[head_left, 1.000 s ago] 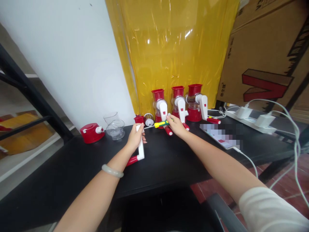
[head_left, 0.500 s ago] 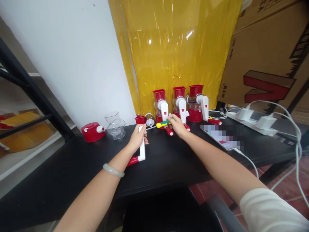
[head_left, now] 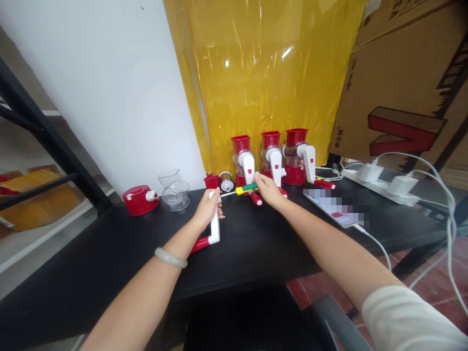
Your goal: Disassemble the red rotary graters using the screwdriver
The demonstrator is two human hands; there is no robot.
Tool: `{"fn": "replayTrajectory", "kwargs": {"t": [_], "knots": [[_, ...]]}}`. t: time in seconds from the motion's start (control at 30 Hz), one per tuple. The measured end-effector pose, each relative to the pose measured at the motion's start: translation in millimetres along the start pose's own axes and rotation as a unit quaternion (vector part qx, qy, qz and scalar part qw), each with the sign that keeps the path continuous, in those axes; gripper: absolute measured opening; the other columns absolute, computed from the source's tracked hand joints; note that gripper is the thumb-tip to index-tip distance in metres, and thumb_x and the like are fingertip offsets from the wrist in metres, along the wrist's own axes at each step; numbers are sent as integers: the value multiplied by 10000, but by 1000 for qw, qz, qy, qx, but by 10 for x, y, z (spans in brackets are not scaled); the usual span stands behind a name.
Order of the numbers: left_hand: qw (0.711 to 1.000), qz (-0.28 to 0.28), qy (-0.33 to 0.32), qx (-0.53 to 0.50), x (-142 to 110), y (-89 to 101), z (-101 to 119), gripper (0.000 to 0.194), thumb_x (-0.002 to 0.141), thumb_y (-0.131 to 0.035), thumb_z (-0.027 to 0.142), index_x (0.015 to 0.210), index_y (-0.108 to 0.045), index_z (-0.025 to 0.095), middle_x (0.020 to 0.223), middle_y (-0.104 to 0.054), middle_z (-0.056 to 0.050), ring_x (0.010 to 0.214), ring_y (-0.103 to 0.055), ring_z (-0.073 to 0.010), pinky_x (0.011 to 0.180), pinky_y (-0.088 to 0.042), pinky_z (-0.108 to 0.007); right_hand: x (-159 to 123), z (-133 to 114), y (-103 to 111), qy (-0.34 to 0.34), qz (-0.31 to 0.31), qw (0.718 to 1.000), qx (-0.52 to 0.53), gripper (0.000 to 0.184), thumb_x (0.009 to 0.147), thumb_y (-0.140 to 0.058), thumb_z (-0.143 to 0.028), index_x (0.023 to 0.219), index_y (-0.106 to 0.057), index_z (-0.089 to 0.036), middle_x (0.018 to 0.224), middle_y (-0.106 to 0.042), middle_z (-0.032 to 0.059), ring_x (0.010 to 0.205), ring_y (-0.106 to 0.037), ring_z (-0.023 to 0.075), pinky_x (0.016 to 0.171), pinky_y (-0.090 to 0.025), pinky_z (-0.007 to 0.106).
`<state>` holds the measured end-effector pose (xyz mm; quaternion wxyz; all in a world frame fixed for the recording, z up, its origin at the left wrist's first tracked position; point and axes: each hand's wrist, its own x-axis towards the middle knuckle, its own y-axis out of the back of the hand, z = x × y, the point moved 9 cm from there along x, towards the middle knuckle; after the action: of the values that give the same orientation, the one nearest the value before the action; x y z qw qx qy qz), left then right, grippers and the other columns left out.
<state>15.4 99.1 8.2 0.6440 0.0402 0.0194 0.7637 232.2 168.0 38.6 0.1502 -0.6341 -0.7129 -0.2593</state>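
Observation:
My left hand (head_left: 207, 209) is closed around the upper end of a white crank handle (head_left: 215, 226), whose red grip (head_left: 200, 244) sticks out at the lower left. In my right hand (head_left: 269, 191) is a green and yellow screwdriver (head_left: 246, 188), held near the butt of its handle. The metal shaft points left and meets the upper end of the crank; its tip is hidden there. Behind my hands lie a metal grater drum (head_left: 226, 181) and a small red part (head_left: 211, 182).
Three red and white rotary graters (head_left: 271, 156) stand along the back. At left are a red base (head_left: 141, 200) and a clear plastic housing (head_left: 175, 192). On the right lie a phone (head_left: 331, 208) with a cable and a power strip (head_left: 380, 187); a cardboard box (head_left: 402, 87) rises behind.
The right hand's fingers have shifted slightly on the screwdriver handle. Both hands and the crank handle otherwise stay nearly in place.

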Motion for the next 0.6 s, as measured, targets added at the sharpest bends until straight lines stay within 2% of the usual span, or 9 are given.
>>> {"fn": "replayTrajectory", "kwargs": {"t": [0.07, 0.23, 0.37, 0.47, 0.6], "knots": [[1000, -2, 4, 1, 5, 2, -9, 310, 956, -545, 514, 1051, -497, 223, 656, -518, 59, 423, -518, -82, 430, -548, -248, 0, 41, -27, -12, -8, 1000, 20, 443, 872, -507, -633, 738, -535, -212, 606, -466, -42, 575, -446, 127, 587, -363, 284], [1000, -4, 5, 1, 20, -2, -20, 308, 958, -540, 510, 1054, -487, 223, 655, -515, 58, 425, -515, -84, 431, -548, -250, 6, 139, -65, -53, 0, 995, 87, 354, 789, -621, -564, 820, -565, -216, 647, -517, -47, 529, -441, 105, 536, -356, 264], [1000, -8, 4, 6, -2, -22, -3, 308, 955, -547, 511, 1054, -494, 224, 669, -518, 57, 429, -517, -84, 437, -552, -256, 10, 167, -66, -67, 13, 990, 125, 329, 763, -620, -538, 813, -545, -221, 640, -492, -58, 505, -435, 99, 521, -352, 265], [1000, -20, 21, -6, -21, -45, -17, 322, 946, -561, 525, 1050, -504, 226, 668, -522, 55, 437, -519, -83, 451, -557, -255, 11, 139, -38, -47, 19, 993, 110, 286, 800, -597, -505, 822, -525, -229, 673, -515, -48, 547, -463, 111, 553, -375, 269], [996, -49, 61, -50, -28, -96, -79, 351, 923, -590, 556, 1031, -519, 229, 645, -523, 53, 437, -519, -84, 465, -553, -245, 14, 28, 25, 12, 20, 998, 63, 239, 862, -564, -470, 850, -533, -233, 808, -572, -7, 698, -520, 143, 646, -421, 284]]}}
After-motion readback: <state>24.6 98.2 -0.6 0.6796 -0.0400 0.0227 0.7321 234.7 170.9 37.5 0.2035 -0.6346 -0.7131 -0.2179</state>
